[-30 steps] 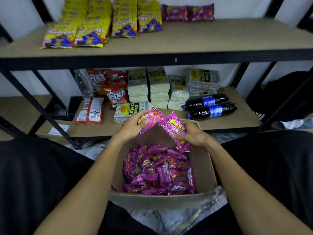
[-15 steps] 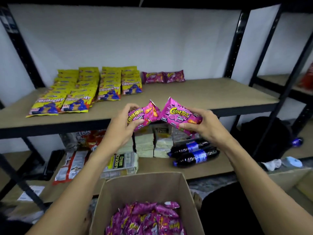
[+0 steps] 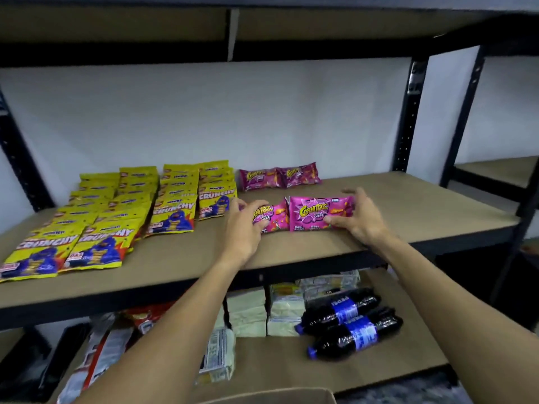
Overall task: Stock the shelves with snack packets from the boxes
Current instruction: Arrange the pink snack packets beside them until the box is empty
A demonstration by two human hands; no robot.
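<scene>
A: Hands first. Pose?
B: Both arms stretched fwd over the tan wooden middle shelf board. Left hand is palm down, back of hand to cam. Right hand is turned inward, fingers spread up top, thumb low.
A: Containers?
B: Brown cardboard box, only the rim shows at the bottom edge, contents not visible. On the middle board, rows of yellow crunchy-snack bags overlap on the left. Two pink foil packets at the back sit side by side near the wall. On the lower shelf board, two dark cola bottles w/ blue labels lie on their sides, w/ pale cream cracker packs stacked beside them.
A: Grip?
B: Left hand's fingers curl over the left end of the left pink foil snack packet, gripping it. Right hand pinches the right pink foil snack packet at its right end, thumb on the front face, fingers over the top edge.
A: Pkt location?
B: Both have lower edges on the middle board and touch side by side. They're in front of the back pair, apart from it, just right of the yellow bags.
</scene>
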